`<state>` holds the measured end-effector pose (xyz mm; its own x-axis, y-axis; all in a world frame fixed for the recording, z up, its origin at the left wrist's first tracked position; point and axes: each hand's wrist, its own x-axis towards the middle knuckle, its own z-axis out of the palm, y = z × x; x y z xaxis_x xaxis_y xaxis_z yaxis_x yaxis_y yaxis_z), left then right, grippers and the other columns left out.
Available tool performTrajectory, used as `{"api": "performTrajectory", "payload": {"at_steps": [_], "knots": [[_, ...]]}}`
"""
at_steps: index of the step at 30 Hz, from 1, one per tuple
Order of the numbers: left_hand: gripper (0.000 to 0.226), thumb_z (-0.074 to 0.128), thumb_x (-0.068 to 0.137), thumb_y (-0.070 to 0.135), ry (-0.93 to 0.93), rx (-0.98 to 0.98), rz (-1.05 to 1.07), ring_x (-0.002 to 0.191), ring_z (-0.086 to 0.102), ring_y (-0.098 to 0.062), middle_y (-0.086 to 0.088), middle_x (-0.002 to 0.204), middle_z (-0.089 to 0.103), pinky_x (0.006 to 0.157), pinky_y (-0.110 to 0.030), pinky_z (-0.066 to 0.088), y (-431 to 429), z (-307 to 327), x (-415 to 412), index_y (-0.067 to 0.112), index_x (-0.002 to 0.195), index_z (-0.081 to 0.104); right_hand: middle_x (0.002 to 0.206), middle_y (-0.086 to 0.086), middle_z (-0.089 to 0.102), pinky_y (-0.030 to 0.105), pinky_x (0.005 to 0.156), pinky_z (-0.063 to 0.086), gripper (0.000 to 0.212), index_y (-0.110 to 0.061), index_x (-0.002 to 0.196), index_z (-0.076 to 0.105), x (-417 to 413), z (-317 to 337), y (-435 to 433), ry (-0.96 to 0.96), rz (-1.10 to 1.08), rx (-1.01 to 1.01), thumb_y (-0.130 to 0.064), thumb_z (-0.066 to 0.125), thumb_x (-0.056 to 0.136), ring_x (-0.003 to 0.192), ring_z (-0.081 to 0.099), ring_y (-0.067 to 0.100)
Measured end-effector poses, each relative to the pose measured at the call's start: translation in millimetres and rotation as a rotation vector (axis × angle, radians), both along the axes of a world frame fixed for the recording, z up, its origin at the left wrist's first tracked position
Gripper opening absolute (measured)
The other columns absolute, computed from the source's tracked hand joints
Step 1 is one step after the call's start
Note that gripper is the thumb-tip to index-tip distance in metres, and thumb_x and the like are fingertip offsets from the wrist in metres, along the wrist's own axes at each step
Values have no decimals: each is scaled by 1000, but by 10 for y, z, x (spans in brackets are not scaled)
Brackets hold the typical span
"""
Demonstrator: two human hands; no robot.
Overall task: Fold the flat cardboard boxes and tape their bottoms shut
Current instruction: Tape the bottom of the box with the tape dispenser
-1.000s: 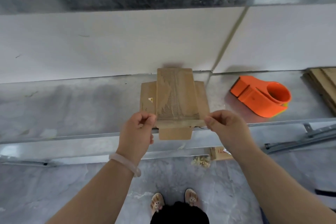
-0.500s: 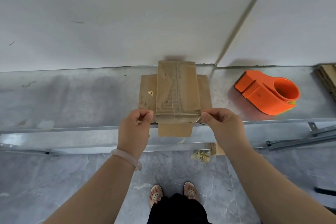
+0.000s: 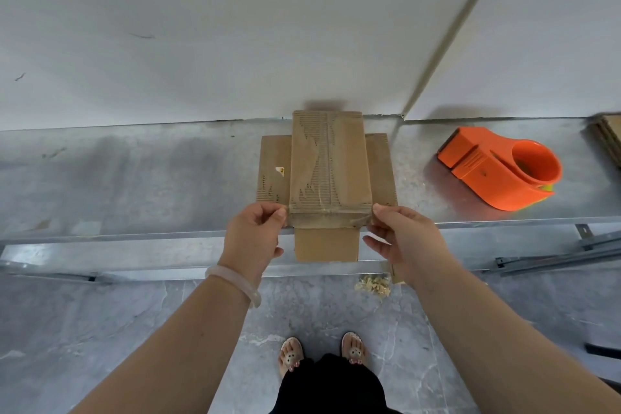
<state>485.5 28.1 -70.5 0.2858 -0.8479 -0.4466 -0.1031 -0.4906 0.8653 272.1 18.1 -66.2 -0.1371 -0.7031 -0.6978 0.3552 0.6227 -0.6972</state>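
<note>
cardboard box [image 3: 327, 165] | brown, flattened, flaps splayed | on shelf edge [image 3: 134, 235]

A grey, smudged metal shelf [image 3: 134, 178] runs along the foot of white wall panels [image 3: 201, 44], which a beige seam [image 3: 450, 37] divides. Below its front edge, a metal rail [image 3: 554, 259] slants at the right. On the grey marbled floor [image 3: 100, 329] lie pale shavings [image 3: 373, 286], near a pair of sandals [image 3: 290, 355] under black clothing [image 3: 332, 386].

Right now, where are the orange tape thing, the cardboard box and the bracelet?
orange tape dispenser [image 3: 487, 178]: head view, on its orange side.
cardboard box [image 3: 331, 161]: head view, middle of its top panel.
bracelet [image 3: 235, 282]: head view, band on the left wrist.
</note>
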Motion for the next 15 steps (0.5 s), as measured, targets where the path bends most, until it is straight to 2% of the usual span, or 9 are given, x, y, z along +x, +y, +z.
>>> {"api": "performTrajectory", "payload": {"at_steps": [4, 7, 10, 13, 15], "knots": [[7, 61, 95, 18, 164, 97, 63, 60, 49, -11, 3, 79, 63, 61, -31, 55, -32, 29, 16, 16, 94, 68, 68, 7, 56, 37, 69, 56, 11, -6, 83, 59, 59, 18, -53, -191, -65, 83, -6, 60, 94, 68, 55, 19], [4, 62, 94, 16, 252, 99, 103, 58, 48, -10, 4, 76, 63, 58, -31, 54, -29, 24, 0, 17, 90, 61, 69, 6, 56, 32, 71, 54, 13, -5, 82, 60, 79, 14, -37, -272, -85, 95, -8, 60, 95, 68, 57, 18], [10, 59, 96, 15, 300, 70, 111, 56, 45, -9, 3, 77, 62, 51, -28, 51, 8, -27, -51, 18, 88, 54, 72, 6, 63, 29, 73, 58, 9, -6, 86, 64, 107, -49, 35, -380, -152, 125, -13, 67, 90, 72, 63, 18], [9, 57, 98, 17, 379, 48, 154, 53, 44, -7, 3, 73, 58, 47, -24, 46, 64, -87, -117, 16, 90, 55, 75, 7, 69, 25, 62, 60, 8, -5, 91, 65, 165, -165, 114, -415, -216, 135, -12, 67, 90, 72, 69, 17], [8, 59, 97, 20, 384, 36, 182, 53, 46, -7, 4, 70, 59, 48, -24, 46, 91, -115, -126, 14, 92, 57, 74, 6, 70, 22, 55, 57, 5, -7, 87, 63, 183, -208, 151, -365, -230, 113, -8, 66, 91, 68, 68, 15]]}}
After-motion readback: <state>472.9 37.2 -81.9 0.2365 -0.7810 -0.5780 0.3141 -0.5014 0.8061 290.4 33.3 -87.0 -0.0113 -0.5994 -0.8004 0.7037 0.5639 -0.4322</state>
